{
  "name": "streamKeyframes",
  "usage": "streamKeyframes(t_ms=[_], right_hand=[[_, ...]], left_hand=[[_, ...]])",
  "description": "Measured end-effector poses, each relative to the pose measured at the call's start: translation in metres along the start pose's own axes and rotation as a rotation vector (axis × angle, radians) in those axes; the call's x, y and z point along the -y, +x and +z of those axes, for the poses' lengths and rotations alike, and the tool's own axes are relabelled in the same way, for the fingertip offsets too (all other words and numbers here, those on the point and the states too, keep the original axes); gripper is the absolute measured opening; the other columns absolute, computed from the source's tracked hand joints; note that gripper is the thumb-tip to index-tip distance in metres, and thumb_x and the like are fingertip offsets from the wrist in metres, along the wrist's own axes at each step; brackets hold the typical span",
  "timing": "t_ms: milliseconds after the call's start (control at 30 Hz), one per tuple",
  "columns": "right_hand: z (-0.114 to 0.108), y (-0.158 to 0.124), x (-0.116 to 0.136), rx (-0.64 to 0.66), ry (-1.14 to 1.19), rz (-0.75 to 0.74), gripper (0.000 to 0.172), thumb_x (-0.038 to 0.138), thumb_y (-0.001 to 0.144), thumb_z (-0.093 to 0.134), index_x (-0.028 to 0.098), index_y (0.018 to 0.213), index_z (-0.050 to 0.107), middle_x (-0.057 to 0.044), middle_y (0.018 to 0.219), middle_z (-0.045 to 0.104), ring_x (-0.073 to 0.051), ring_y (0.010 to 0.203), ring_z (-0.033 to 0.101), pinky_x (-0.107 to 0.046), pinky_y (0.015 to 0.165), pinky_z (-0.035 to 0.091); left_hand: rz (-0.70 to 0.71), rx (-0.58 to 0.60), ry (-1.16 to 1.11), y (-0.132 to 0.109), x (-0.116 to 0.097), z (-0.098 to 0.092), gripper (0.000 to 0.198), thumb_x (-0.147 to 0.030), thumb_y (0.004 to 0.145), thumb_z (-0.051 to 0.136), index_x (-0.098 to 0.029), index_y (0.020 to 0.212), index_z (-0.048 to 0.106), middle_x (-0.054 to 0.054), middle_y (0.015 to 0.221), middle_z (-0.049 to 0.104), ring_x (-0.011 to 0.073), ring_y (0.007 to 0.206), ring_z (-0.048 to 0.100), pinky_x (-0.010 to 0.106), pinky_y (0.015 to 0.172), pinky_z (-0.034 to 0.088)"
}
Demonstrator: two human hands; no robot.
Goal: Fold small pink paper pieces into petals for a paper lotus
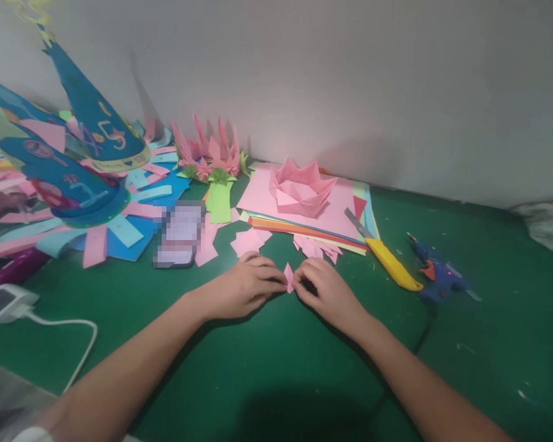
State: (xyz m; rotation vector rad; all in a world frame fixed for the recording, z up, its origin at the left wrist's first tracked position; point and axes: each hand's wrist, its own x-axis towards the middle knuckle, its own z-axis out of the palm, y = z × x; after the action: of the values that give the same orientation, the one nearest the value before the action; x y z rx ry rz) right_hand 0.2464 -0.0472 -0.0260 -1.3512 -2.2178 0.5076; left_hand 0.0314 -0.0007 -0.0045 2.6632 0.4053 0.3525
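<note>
Between my fingertips, just above the green table, is a small folded piece of pink paper (289,277), pointed at its top. My left hand (249,285) pinches its left edge with thumb and fingers. On the opposite edge, my right hand (327,288) closes thumb and forefinger. Small pink paper pieces (251,241) lie just beyond my left hand, and more pink pieces (317,247) lie beyond my right. Behind them, a pink folded paper flower (301,190) rests on a stack of coloured sheets (253,193).
A yellow utility knife (391,261) with its blade out and a blue glue gun (442,276) lie to the right. Leftward are a phone (179,236), a pink paper crown (209,153), blue cone hats (90,110) with paper strips, and a white cable (90,331).
</note>
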Motion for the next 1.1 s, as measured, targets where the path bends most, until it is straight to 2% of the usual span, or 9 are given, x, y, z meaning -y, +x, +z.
streamKeyframes(t_ms=[200,500,800,1100], right_hand=[[0.0023,0.0004,-0.0008,0.002,-0.022,0.017,0.014,0.015,0.086,0.049,0.019,0.072,0.048,-0.002,0.072,0.052,-0.018,0.074,0.049,-0.031,0.069,0.038],[0.0052,0.0000,0.0017,-0.025,-0.058,0.057,0.014,0.016,0.085,0.049,0.019,0.071,0.051,-0.003,0.072,0.053,-0.018,0.073,0.050,-0.032,0.069,0.039],[0.0060,0.0004,-0.0002,-0.047,-0.056,0.055,0.013,0.018,0.083,0.054,0.020,0.071,0.050,-0.002,0.072,0.053,-0.018,0.072,0.050,-0.031,0.067,0.039],[0.0057,-0.0002,0.0007,-0.024,-0.056,0.060,0.015,0.021,0.088,0.052,0.020,0.073,0.050,-0.002,0.074,0.054,-0.018,0.075,0.050,-0.032,0.069,0.039]], left_hand=[[-0.016,0.004,0.026,-0.0008,0.0012,0.0014,0.031,-0.015,0.090,0.043,-0.025,0.114,0.061,0.004,0.116,0.060,0.0188,0.105,0.047,0.039,0.099,0.027],[-0.047,0.007,0.027,-0.0004,-0.0018,-0.0011,0.032,-0.014,0.091,0.042,-0.026,0.116,0.059,0.003,0.113,0.062,0.0193,0.105,0.047,0.040,0.097,0.028],[-0.044,-0.025,0.001,0.0018,-0.0049,0.0000,0.033,-0.011,0.089,0.042,-0.024,0.115,0.059,0.004,0.107,0.064,0.0189,0.104,0.049,0.039,0.097,0.029],[-0.022,0.014,0.083,0.0020,-0.0076,0.0036,0.033,-0.015,0.091,0.042,-0.024,0.119,0.057,0.006,0.102,0.062,0.0193,0.101,0.050,0.042,0.098,0.029]])
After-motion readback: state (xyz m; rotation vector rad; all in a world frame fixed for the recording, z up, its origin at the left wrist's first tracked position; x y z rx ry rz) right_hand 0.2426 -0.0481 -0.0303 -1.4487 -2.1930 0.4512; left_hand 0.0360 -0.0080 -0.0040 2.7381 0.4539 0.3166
